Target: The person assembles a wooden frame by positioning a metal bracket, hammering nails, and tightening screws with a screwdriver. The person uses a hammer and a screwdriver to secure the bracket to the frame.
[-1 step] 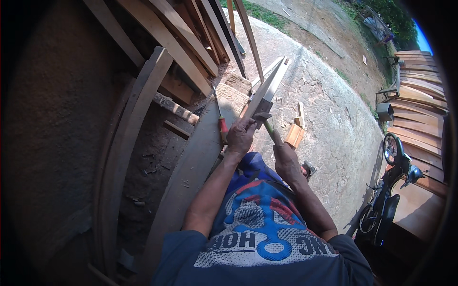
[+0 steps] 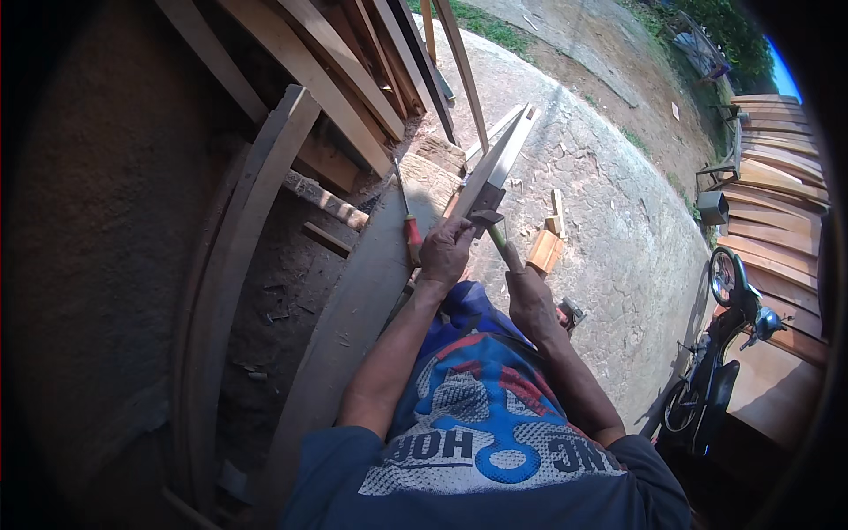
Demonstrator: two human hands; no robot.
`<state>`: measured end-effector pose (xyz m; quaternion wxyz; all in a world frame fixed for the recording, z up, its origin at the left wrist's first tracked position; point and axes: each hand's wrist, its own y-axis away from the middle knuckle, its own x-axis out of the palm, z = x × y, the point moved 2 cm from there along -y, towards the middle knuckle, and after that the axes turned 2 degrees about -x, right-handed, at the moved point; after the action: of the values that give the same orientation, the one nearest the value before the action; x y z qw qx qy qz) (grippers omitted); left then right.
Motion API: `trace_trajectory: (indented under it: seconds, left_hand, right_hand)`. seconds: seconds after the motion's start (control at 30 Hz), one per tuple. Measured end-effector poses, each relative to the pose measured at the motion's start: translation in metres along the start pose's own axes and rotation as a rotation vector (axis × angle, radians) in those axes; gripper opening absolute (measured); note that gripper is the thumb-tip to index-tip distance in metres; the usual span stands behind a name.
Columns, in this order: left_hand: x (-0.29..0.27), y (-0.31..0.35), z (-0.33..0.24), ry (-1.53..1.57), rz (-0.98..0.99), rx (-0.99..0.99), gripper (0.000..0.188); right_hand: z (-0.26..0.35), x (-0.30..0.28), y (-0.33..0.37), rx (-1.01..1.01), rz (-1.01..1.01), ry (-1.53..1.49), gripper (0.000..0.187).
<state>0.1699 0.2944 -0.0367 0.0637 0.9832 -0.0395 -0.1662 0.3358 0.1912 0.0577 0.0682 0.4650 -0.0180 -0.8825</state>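
In the head view, the left hand (image 2: 443, 254) curls its fingers narrowly around the near end of the pale timber (image 2: 484, 179), angled beyond the plank (image 2: 362, 287), apparently steadying it, while the right hand (image 2: 530, 299) wraps its fingers around the hammer (image 2: 500, 238), head beside the dark block (image 2: 488, 198).

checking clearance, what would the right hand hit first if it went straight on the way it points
The right hand and its hammer would likely meet the dark block against the pale board first, though depth is hard to judge from this view.
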Motion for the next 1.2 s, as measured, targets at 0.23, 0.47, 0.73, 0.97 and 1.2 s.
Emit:
trace_trajectory:
  seconds: [0.23,0.47,0.73,0.97,1.2]
  left_hand:
    - [-0.005,0.001,-0.018,0.063,-0.027,0.043,0.010]
    - [-0.006,0.001,-0.012,0.026,-0.028,0.036,0.011]
    - [-0.004,0.001,-0.012,0.006,-0.048,0.025,0.014]
    - [-0.005,0.004,-0.011,0.051,0.017,-0.040,0.015]
    - [-0.020,-0.004,0.011,0.945,-0.095,-0.301,0.014]
  right_hand:
    - [0.006,-0.004,-0.007,0.079,0.077,0.031,0.078]
    - [0.002,0.004,-0.004,0.049,0.068,0.057,0.079]
    - [0.003,0.001,-0.004,0.087,0.098,0.011,0.078]
    - [0.002,0.002,-0.004,0.077,0.106,0.022,0.074]
    - [0.002,0.013,-0.027,0.087,-0.320,-0.503,0.032]
